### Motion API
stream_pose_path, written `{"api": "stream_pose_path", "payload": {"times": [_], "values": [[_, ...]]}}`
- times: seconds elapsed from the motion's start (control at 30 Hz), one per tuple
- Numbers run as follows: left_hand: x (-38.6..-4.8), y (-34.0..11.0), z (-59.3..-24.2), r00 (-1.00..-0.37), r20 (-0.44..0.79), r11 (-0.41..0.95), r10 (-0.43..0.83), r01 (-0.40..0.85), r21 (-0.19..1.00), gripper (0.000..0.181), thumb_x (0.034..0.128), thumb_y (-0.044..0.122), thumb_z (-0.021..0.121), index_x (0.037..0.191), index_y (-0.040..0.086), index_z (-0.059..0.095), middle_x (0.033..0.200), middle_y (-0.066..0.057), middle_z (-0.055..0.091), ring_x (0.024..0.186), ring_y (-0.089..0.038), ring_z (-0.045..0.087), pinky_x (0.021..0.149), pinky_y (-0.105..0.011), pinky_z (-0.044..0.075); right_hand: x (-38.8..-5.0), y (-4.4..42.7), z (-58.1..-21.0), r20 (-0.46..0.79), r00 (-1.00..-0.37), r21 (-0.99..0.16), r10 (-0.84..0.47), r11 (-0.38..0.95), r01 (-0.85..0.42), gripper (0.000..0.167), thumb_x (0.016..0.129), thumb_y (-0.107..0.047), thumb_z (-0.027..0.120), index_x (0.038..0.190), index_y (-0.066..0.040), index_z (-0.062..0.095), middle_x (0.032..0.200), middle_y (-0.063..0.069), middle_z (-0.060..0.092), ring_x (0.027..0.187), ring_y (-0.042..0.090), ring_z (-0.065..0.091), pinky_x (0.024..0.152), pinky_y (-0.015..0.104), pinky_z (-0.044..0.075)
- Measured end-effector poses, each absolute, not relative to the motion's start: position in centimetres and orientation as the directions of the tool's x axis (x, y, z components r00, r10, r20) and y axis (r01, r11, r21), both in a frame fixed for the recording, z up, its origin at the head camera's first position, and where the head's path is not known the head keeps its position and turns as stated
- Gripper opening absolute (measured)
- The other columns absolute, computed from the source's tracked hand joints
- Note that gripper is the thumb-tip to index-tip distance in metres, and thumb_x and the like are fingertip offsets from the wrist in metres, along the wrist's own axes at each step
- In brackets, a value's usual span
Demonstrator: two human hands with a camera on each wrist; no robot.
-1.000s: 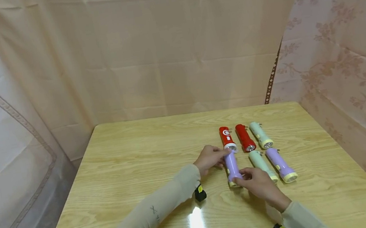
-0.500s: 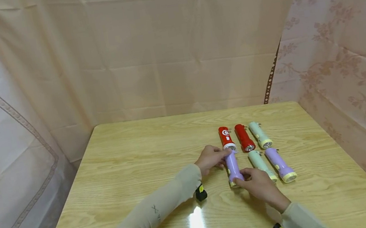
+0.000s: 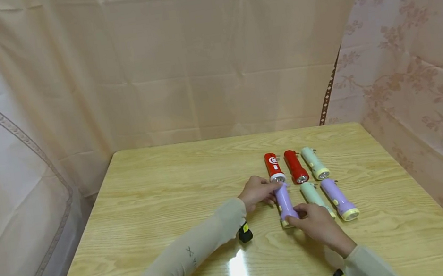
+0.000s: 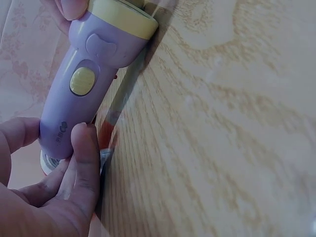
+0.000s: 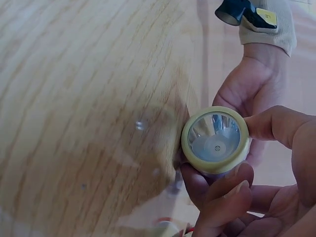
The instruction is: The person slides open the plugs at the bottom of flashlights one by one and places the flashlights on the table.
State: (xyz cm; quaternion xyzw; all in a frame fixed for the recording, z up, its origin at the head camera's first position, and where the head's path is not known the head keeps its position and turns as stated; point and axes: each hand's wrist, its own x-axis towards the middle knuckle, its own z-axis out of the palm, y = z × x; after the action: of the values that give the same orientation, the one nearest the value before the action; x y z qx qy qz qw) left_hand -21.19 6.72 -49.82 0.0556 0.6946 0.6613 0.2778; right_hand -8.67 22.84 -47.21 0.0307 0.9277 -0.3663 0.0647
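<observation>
A purple flashlight (image 3: 284,201) with a pale yellow lens ring lies between my two hands at the left end of the near row. My left hand (image 3: 257,192) pinches its tail end between thumb and fingers. My right hand (image 3: 315,221) grips the head end by its ring. In the left wrist view the yellow switch (image 4: 82,81) shows on the flashlight's side. The clear lens (image 5: 216,137) faces the right wrist camera. Just beyond the tail lies a red flashlight with a white ring (image 3: 274,166), close to my left fingers.
A plain red flashlight (image 3: 296,166) and a mint green one (image 3: 315,162) complete the far row. Right of the held one lie another mint flashlight (image 3: 315,198) and a second purple one (image 3: 339,199). All rest on the wooden table (image 3: 162,204), with curtains (image 3: 210,63) behind.
Both hands have shifted slightly right with the purple flashlight, bringing it nearer the mint one beside it. The other flashlights stay where they were.
</observation>
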Motion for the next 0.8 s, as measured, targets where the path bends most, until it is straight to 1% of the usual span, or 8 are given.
{"api": "stream_pose_path", "payload": {"times": [0.23, 0.43, 0.8], "values": [[-21.35, 6.91, -49.92, -0.832, -0.328, 0.133, 0.448, -0.3, 0.945, 0.025, 0.0937, 0.024, 0.078, 0.089, 0.0, 0.072, 0.075, -0.012, 0.071, 0.057, -0.017, 0.064, 0.051, -0.028, 0.056, -8.53, 23.04, -47.07, -0.102, -0.995, -0.647, -0.008, 0.76, 0.06, 0.043, 0.092, -0.036, 0.077, 0.112, 0.002, 0.074, 0.098, 0.006, 0.075, 0.085, 0.016, 0.066, 0.07, 0.036, 0.054], [-21.42, 6.97, -50.06, -0.833, -0.328, 0.136, 0.447, -0.299, 0.945, 0.024, 0.093, 0.023, 0.079, 0.089, 0.0, 0.073, 0.075, -0.013, 0.072, 0.055, -0.017, 0.063, 0.049, -0.027, 0.055, -8.51, 23.15, -47.1, -0.107, -0.994, -0.652, -0.007, 0.756, 0.065, 0.043, 0.092, -0.036, 0.077, 0.111, 0.002, 0.074, 0.101, 0.007, 0.076, 0.087, 0.018, 0.068, 0.072, 0.037, 0.055], [-21.45, 6.8, -50.22, -0.821, -0.337, 0.149, 0.461, -0.303, 0.941, 0.026, 0.0936, 0.026, 0.079, 0.089, 0.001, 0.072, 0.076, -0.014, 0.072, 0.056, -0.016, 0.063, 0.049, -0.026, 0.055, -8.38, 23.39, -47.02, -0.124, -0.992, -0.676, -0.021, 0.734, 0.069, 0.041, 0.096, -0.035, 0.074, 0.114, 0.001, 0.074, 0.103, 0.007, 0.076, 0.092, 0.021, 0.072, 0.076, 0.039, 0.058]]}}
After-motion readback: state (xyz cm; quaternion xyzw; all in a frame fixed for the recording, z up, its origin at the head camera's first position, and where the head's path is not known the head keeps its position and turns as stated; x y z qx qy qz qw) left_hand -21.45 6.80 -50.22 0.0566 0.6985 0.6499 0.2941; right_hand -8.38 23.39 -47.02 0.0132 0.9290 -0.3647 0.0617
